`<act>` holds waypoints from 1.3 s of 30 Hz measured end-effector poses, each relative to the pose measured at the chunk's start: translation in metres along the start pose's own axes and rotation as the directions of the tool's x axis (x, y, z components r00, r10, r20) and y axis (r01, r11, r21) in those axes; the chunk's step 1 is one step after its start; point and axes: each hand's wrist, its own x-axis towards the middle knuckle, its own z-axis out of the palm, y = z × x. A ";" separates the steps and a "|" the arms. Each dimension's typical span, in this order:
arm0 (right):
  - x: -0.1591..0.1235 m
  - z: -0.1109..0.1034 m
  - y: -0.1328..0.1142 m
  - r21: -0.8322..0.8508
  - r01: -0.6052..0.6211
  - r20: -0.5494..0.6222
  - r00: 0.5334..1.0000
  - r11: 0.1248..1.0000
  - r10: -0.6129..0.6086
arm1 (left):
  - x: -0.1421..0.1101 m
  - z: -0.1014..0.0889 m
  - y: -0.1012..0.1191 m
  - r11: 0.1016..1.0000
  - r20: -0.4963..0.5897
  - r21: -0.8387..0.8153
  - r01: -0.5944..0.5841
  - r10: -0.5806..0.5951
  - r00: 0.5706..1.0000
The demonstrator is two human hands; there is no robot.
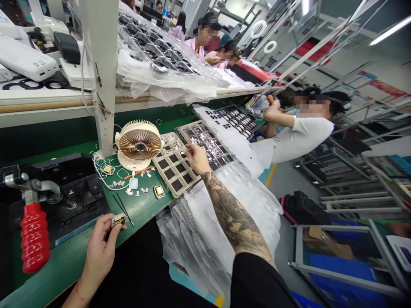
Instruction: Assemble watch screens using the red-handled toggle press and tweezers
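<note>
My left hand (102, 244) rests at the near edge of the green bench (141, 205) and pinches a small white part with a yellow centre (118, 220) between thumb and fingers. My right hand (196, 157), on a tattooed forearm, reaches out over a beige compartment tray (175, 167). Its fingertips are curled down at the tray's far edge, next to a second tray of small metal pieces (208, 143). What the fingers hold, if anything, I cannot make out. Another white part with a yellow centre (159, 191) lies on the bench.
A small beige fan (138, 145) stands behind loose metal bits and tweezers (123, 208). A black press with a red handle (34, 241) sits at left. Clear plastic bags (205, 231) hang off the bench edge. A person in white (298, 137) works further along the line.
</note>
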 end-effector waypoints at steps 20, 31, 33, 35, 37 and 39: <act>-0.202 0.088 -0.180 0.936 0.007 0.054 0.985 0.352 -0.164 | 0.026 0.004 0.068 0.925 0.210 0.286 -0.252 0.196 0.958; -0.197 0.088 -0.170 0.887 0.165 0.022 0.918 0.432 -0.396 | 0.030 0.005 0.071 0.997 0.162 0.083 -0.005 -0.009 0.987; -0.202 0.086 -0.168 0.832 0.227 0.016 0.902 0.507 -0.430 | 0.030 0.007 0.070 0.996 0.173 -0.006 0.087 -0.085 0.981; -0.206 0.086 -0.167 0.789 0.279 -0.017 0.901 0.548 -0.434 | 0.030 0.008 0.070 0.992 0.188 -0.026 0.122 -0.115 0.975; -0.209 0.087 -0.166 0.765 0.330 -0.059 0.891 0.552 -0.451 | 0.030 0.007 0.068 0.993 0.203 -0.020 0.119 -0.113 0.973; -0.211 0.089 -0.164 0.748 0.369 -0.079 0.875 0.552 -0.478 | 0.030 0.007 0.065 0.993 0.211 -0.013 0.114 -0.109 0.971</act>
